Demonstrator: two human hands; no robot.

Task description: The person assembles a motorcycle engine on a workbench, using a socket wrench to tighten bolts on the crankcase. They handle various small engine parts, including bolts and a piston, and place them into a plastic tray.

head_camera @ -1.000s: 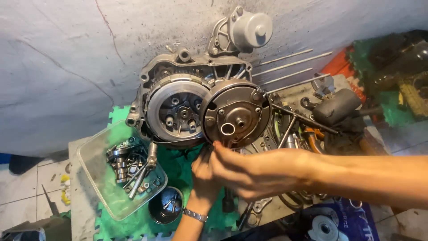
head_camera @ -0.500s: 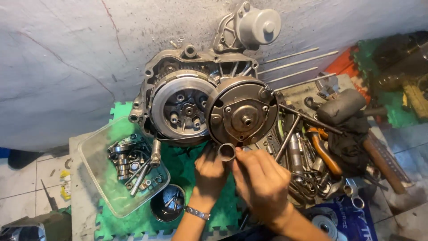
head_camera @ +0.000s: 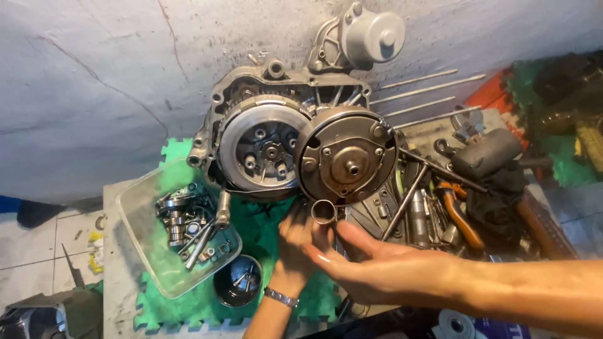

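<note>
The left hand (head_camera: pixel 294 242) pinched a short metal sleeve (head_camera: pixel 323 211) between its fingertips, holding it upright just below the round clutch cover plate (head_camera: pixel 347 162) of the engine case (head_camera: pixel 276 94). The right hand (head_camera: pixel 377 267) lay just beside it, fingers loosely extended and gripping nothing, its fingertips close to the sleeve; whether they touched it could not be determined. The engine case stood on a green foam mat (head_camera: pixel 264 226) on the table (head_camera: pixel 116 263), with the exposed clutch assembly (head_camera: pixel 267 149) to the left of the cover plate. A clear plastic tray (head_camera: pixel 135 207) of bolts and small parts sat near the left hand, with a small dark cup (head_camera: pixel 237 280) of fasteners in front of it. Loose hand tools (head_camera: pixel 433 207) were piled to the right of the case. The sleeve was held by a light fingertip pinch only; a slip could drop it among the loose tools or onto the mat, where a small part would be hard to find. The right forearm passed close over the tool pile, so contact could knock tools off.
</note>
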